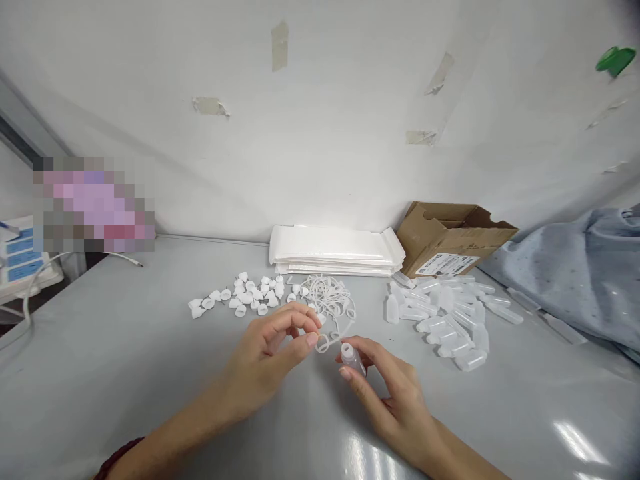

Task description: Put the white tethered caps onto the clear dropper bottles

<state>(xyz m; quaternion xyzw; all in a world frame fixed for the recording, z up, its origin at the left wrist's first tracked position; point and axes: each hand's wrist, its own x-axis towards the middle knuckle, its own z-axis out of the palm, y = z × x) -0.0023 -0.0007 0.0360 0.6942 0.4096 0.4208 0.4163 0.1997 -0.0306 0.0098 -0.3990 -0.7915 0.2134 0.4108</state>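
Observation:
Between thumb and fingertips, my left hand (283, 343) pinches the end of a thin white looped cord (323, 343). My right hand (393, 393) grips a small translucent plastic bottle (353, 360), its uncapped mouth tilted up toward the cord. A small gap separates the two hands. Just beyond them lies a tangled pile of white cords (330, 297). Several white caps (255, 293) are scattered left of that pile. To the right, many more translucent bottles (450, 317) lie in a heap on the grey table.
A stack of white padded envelopes (336, 250) rests against the wall, beside an open cardboard box (450, 237). Light blue fabric (575, 273) covers the right edge. At the left are a white cable (26, 300) and a blurred-out patch.

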